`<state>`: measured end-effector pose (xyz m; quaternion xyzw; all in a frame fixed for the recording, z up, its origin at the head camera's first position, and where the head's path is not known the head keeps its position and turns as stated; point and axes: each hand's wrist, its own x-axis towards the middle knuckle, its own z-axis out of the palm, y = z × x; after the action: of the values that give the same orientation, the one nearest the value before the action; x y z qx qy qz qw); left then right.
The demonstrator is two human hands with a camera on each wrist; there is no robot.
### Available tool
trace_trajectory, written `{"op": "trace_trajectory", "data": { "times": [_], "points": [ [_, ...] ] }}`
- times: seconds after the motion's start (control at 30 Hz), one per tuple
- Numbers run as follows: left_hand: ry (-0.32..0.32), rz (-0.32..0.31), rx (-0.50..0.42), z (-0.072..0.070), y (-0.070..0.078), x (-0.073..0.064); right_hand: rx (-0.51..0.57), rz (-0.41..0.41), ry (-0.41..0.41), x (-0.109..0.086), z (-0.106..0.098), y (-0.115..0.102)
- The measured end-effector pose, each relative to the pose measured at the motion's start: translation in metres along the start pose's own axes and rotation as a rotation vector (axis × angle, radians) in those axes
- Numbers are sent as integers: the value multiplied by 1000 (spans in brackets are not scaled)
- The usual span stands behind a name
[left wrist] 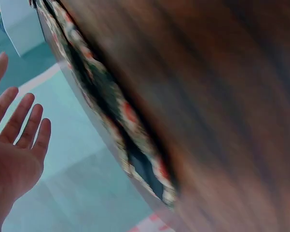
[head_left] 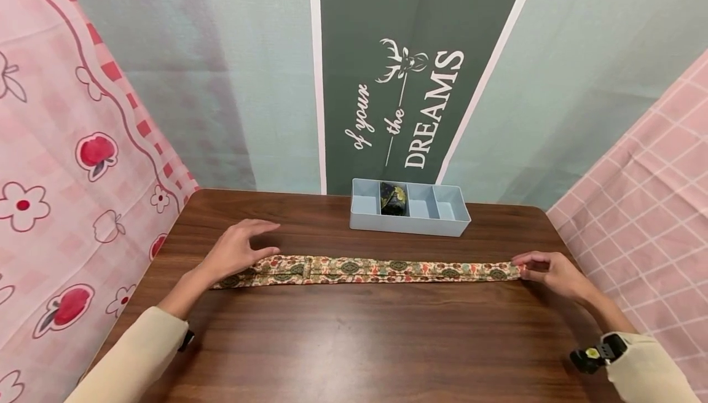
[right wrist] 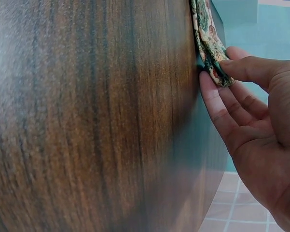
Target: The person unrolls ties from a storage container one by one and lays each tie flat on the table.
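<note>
A floral-patterned necktie [head_left: 354,271] stretches flat across the table from left to right, its back with the narrow keeper loop facing up. My right hand [head_left: 553,274] pinches the tie's right end between thumb and fingers; the right wrist view shows the tie end [right wrist: 214,63] between them. Over the wide left part of the tie is my left hand [head_left: 238,249], thumb and fingers spread apart. In the left wrist view the left hand [left wrist: 17,150] appears with straight fingers, apart from the tie [left wrist: 128,118]. That hand and forearm hide some of the tie's left end.
A light blue divided box [head_left: 409,225] stands at the table's back edge. In its second compartment from the left lies a dark, rolled fabric piece [head_left: 393,199] with a yellow flower pattern. Curtains hang behind and on both sides of the brown wooden table [head_left: 343,341].
</note>
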<state>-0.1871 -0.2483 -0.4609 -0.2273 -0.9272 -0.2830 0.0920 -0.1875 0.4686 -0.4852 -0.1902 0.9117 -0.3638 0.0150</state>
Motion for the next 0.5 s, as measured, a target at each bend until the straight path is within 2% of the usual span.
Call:
{"op": "trace_trajectory", "data": {
  "times": [0.17, 0.3, 0.5],
  "points": [
    [22, 4, 4, -7, -13, -16, -1, 10, -1, 0, 0, 1],
    [10, -6, 19, -14, -20, -27, -16, 17, -2, -1, -1, 2],
    [-35, -91, 18, -25, -34, -43, -1, -12, -9, -2, 0, 1]
  ]
}}
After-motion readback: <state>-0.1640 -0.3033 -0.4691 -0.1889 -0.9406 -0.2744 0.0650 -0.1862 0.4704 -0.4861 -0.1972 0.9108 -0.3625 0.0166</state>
